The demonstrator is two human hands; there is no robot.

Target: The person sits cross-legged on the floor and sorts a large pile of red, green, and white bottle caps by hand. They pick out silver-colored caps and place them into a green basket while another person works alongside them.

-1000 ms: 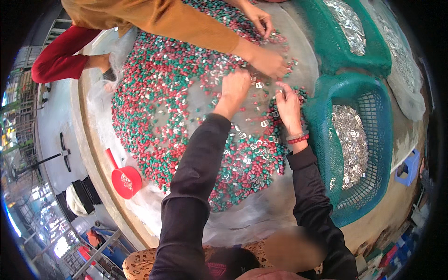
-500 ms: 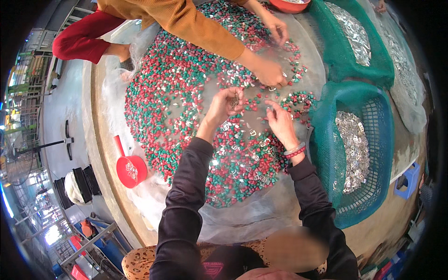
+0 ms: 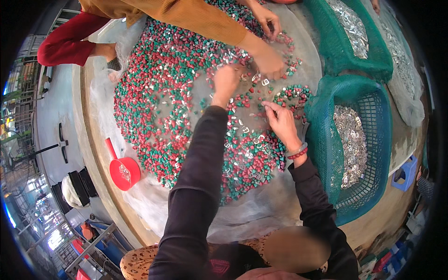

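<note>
A wide heap of small red and green cone-shaped pieces [image 3: 158, 84] lies on a pale sheet, with silver metal buckles [image 3: 247, 129] scattered among them. My left hand [image 3: 226, 83] reaches over the heap, its fingers curled and mostly hidden behind its back. Metal pieces showed in it a moment ago; now its contents are out of sight. My right hand [image 3: 283, 125], with bracelets at the wrist, hovers low by a small cluster of cones [image 3: 291, 97], index finger stretched out and thumb apart from it. A co-worker's hand [image 3: 269, 63] works just beyond my left hand, close to a loose buckle [image 3: 265, 82].
To the right stands a blue-green basket [image 3: 377, 135] lined with green netting, holding many metal buckles [image 3: 350, 147]. Behind it is another netted container [image 3: 378, 63] of metal pieces. A red scoop [image 3: 124, 173] lies at left. A co-worker's other hand [image 3: 265, 21] is at the far side.
My left hand has moved forward and turned so its back faces up, nearer the co-worker's hand. My right hand has drawn its fingers closer together. The whole view has shifted slightly.
</note>
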